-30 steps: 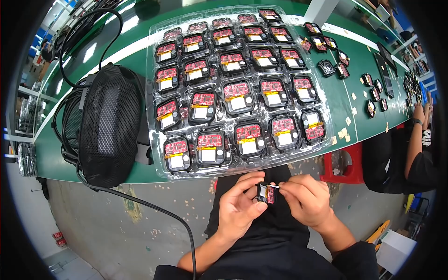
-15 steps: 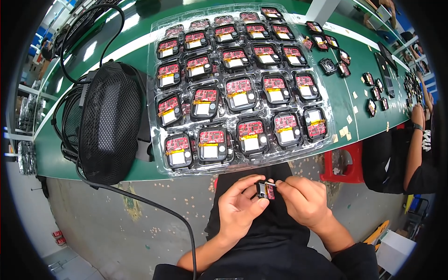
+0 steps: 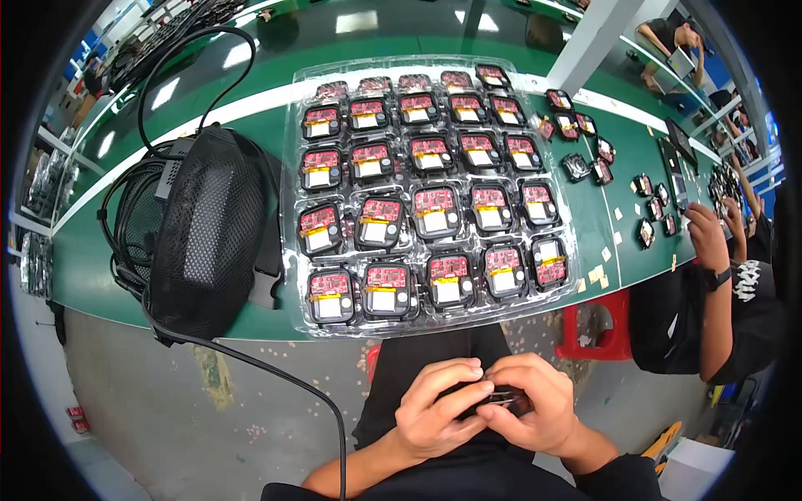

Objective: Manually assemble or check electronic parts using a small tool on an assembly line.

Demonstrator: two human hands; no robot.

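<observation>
Over my lap, both hands grip one small black-cased device (image 3: 520,404), mostly covered by fingers. My left hand (image 3: 434,411) is closed around its left side, fingers bent over the top. From the other side my right hand (image 3: 541,401) is closed on it, thumb along the near edge. A thin silvery sliver shows by the right thumb; whether it is a tool or part of the case I cannot tell. Beyond my hands, a clear plastic tray (image 3: 294,321) on the bench holds rows of black square cases with red circuit boards and white batteries.
A black mesh bag (image 3: 205,242) with a looped cable stands left of the tray, its cable (image 3: 313,386) hanging down beside my left arm. Loose cases (image 3: 603,150) and paper bits lie rightward on the green bench. A red stool (image 3: 597,330) and a co-worker's hand (image 3: 708,238) are at right.
My hands have come lower and together. The right one, earlier holding a thin metal tool against the board, now wraps the device. The view has tilted up; a co-worker's hand reaches over the bench.
</observation>
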